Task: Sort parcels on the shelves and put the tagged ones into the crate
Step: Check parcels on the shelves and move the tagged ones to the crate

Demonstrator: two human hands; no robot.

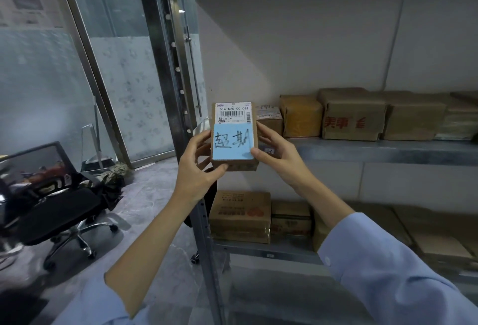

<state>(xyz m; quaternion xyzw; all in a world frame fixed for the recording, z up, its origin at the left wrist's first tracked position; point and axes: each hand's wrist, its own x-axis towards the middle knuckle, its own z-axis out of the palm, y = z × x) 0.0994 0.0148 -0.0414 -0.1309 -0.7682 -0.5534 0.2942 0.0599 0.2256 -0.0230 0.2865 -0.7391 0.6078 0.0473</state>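
I hold a small cardboard parcel (234, 117) upright in front of the shelf's left end. Its face carries a white barcode label and a blue tag (231, 143) with handwritten characters. My left hand (199, 167) grips the parcel's left side and bottom corner. My right hand (276, 154) grips its right side, thumb pressing the tag's lower right corner. No crate is in view.
A metal shelf (362, 147) holds a row of brown parcels (351, 115); more boxes (240, 216) sit on the lower level. The steel upright (178, 92) stands just behind the parcel. A black office chair (59, 195) is at the left on the grey floor.
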